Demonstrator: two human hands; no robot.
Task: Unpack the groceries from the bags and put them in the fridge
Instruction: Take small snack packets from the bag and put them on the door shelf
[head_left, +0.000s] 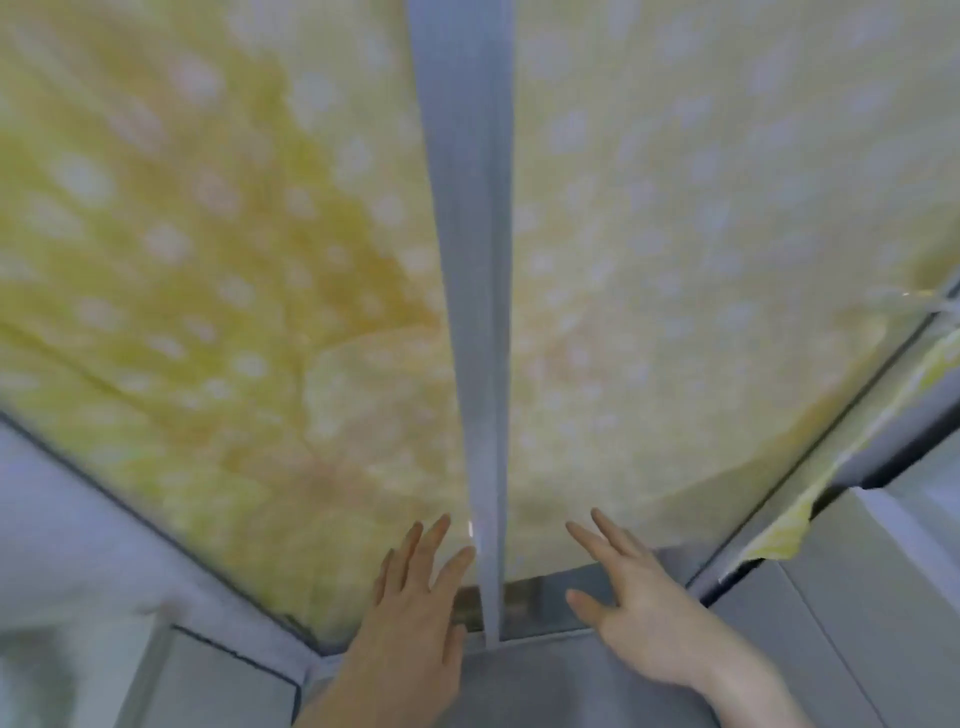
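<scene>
A two-door fridge fills the view, blurred by motion. Both doors carry a yellow cover with pale dots: the left door (208, 260) and the right door (701, 234). A grey vertical strip (467, 260) runs between them. My left hand (421, 587) lies flat with straight fingers on the lower edge of the left door, beside the strip. My right hand (628, 597) is spread with straight fingers against the lower edge of the right door. Neither hand holds anything. No bags or groceries show.
Below the doors a grey lower panel or drawer front (545, 680) spans the bottom. A grey cabinet side (883, 597) stands at the right, and the yellow cover's loose edge (779, 530) hangs there. A pale wall or surface (62, 519) is at the left.
</scene>
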